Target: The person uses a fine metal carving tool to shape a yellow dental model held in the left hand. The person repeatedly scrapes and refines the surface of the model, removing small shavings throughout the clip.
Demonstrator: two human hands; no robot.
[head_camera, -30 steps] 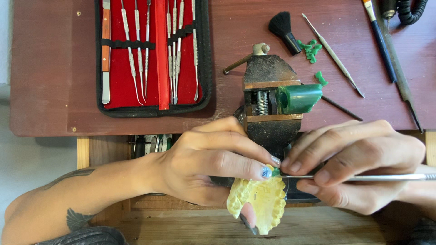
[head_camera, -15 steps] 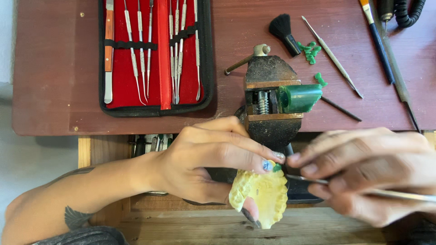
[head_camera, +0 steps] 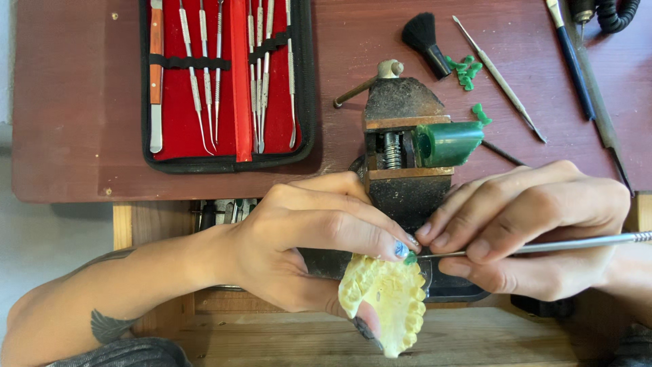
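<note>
Left hand [head_camera: 299,245] gripped yellow dental cast [head_camera: 387,306], near edge, centre. Right hand [head_camera: 536,231] pinched metal carving tool [head_camera: 543,246], long axis running left-right, tip touching green wax bit [head_camera: 410,257] on cast.

Dark red tabletop [head_camera: 81,122], pale grey floor [head_camera: 41,245]

The bumpy plaster teeth model [head_camera: 387,299] is pale yellow. The little wax bit [head_camera: 410,257] on it is green. The open tool case [head_camera: 227,81] is red inside with a black edge. The wooden bench [head_camera: 75,102] is dark red-brown.
</note>
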